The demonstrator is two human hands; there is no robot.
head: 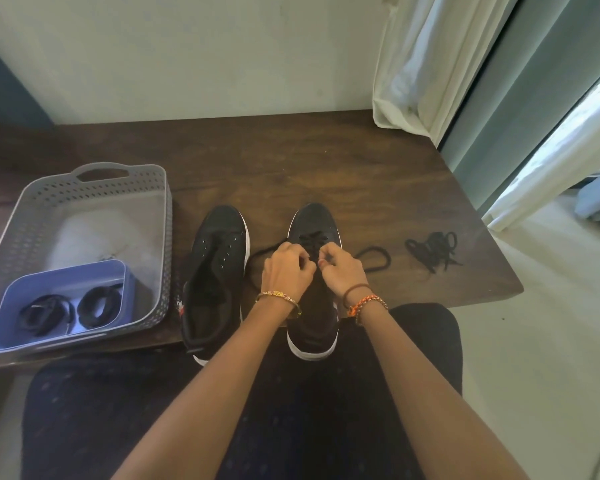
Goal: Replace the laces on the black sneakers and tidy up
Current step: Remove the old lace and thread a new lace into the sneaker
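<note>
Two black sneakers with white soles stand side by side on the dark wooden table [326, 161], toes pointing away. The left sneaker [215, 271] has bare eyelets and no lace. The right sneaker [314, 226] carries a black lace [374, 258] threaded through its front eyelets, with loose loops trailing to both sides. My left hand [286, 271] and my right hand [342, 271] sit over its tongue, each with fingers curled and pinching the lace. A tangled black lace pile [433, 249] lies on the table to the right.
A grey perforated basket [94, 188] stands at the table's left. Inside it a blue tray [21, 296] holds two coiled black laces [97, 304]. A white curtain [423, 71] hangs at the back right. The table's right edge drops to a pale floor.
</note>
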